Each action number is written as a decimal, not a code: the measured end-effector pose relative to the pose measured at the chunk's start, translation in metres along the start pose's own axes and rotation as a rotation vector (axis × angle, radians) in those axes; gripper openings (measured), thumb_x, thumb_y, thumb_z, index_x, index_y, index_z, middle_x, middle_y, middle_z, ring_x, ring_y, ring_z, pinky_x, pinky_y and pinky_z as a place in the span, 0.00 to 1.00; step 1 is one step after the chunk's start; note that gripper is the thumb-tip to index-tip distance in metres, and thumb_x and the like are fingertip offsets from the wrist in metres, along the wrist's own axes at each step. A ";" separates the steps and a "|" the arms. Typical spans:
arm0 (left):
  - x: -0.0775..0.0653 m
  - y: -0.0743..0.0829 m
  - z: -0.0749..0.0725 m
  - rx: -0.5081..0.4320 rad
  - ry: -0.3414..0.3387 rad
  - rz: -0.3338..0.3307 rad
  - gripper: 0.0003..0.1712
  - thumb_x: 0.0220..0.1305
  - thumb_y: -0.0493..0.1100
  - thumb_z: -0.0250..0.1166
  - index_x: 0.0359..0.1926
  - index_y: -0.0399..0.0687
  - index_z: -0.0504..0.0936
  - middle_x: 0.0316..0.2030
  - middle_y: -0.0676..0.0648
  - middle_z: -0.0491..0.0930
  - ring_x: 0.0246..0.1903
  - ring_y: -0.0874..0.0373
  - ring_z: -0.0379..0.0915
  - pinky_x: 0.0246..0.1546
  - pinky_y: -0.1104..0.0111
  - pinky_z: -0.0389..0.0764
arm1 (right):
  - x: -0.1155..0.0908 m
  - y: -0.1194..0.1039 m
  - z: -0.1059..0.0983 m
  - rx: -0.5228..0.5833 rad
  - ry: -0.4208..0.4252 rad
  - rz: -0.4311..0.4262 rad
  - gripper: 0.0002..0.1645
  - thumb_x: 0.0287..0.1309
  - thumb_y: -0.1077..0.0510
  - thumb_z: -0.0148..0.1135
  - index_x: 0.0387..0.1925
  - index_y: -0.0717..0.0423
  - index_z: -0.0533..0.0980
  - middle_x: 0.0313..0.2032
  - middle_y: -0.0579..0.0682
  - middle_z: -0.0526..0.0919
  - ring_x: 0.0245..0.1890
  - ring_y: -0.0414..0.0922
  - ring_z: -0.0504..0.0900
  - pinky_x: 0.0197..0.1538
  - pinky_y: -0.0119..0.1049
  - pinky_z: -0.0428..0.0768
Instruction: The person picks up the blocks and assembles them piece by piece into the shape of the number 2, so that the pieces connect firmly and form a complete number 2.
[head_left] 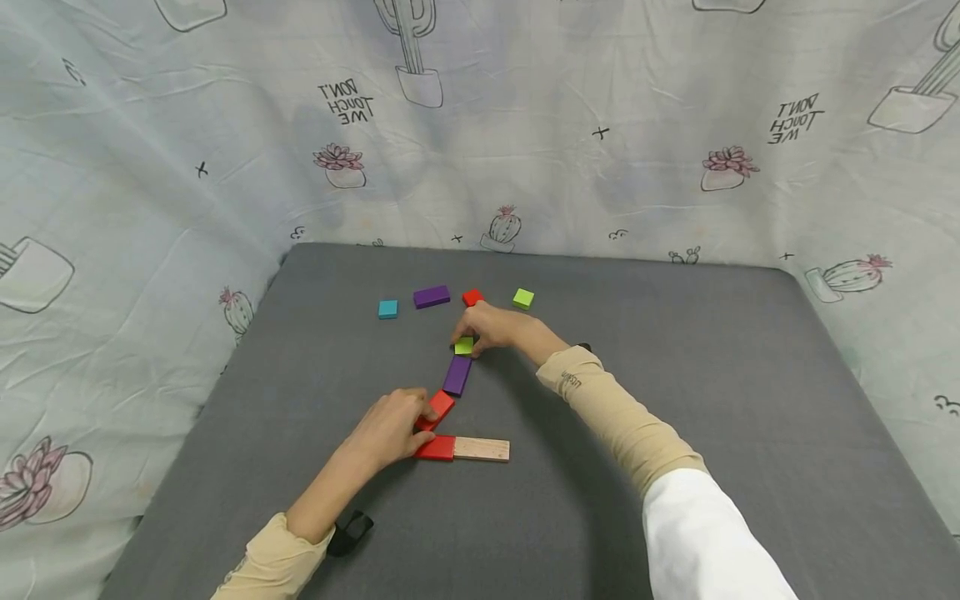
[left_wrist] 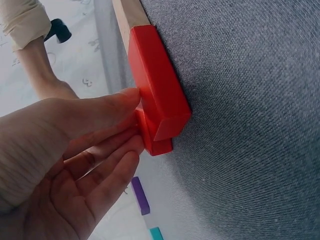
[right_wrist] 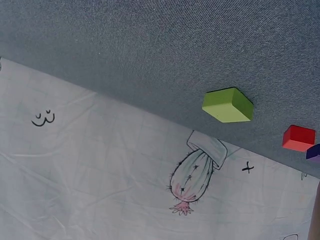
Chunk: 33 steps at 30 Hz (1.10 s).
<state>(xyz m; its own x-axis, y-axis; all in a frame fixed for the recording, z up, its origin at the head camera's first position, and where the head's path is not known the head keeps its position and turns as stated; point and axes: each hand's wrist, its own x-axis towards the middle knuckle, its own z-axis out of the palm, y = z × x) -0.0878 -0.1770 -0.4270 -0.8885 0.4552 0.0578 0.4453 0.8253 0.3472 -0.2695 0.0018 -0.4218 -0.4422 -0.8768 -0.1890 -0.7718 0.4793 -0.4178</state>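
Note:
In the head view my left hand (head_left: 388,427) rests at the left ends of two red blocks. Its thumb and fingertips pinch the slanted red block (head_left: 442,403). The other red block (head_left: 438,448) lies right by the thumb, end to end with a bare wooden block (head_left: 482,450). The left wrist view shows this nearer red block (left_wrist: 157,80) in front of the slanted one (left_wrist: 161,147). My right hand (head_left: 495,325) pinches a small lime green block (head_left: 464,346) at the far end of a purple block (head_left: 457,376), which continues from the slanted red one.
Farther back on the grey table (head_left: 712,400) lie a teal block (head_left: 387,309), another purple block (head_left: 431,297), a red block (head_left: 472,297) partly behind my right hand, and a second green block (head_left: 523,298). A patterned cloth (head_left: 562,167) hangs behind the table.

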 end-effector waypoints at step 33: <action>0.002 0.003 -0.005 -0.002 -0.008 0.009 0.11 0.45 0.37 0.78 0.32 0.40 0.88 0.26 0.51 0.75 0.25 0.59 0.71 0.26 0.69 0.73 | -0.057 0.083 -0.006 0.164 0.404 0.430 0.39 0.58 0.53 0.67 0.66 0.67 0.64 0.60 0.66 0.71 0.61 0.60 0.68 0.63 0.51 0.64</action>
<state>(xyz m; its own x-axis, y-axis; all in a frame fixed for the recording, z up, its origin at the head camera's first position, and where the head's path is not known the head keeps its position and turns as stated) -0.0884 -0.1753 -0.4210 -0.8835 0.4654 0.0537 0.4534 0.8204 0.3484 -0.3109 0.0917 -0.4406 -0.8617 -0.5064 -0.0327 -0.4192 0.7466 -0.5166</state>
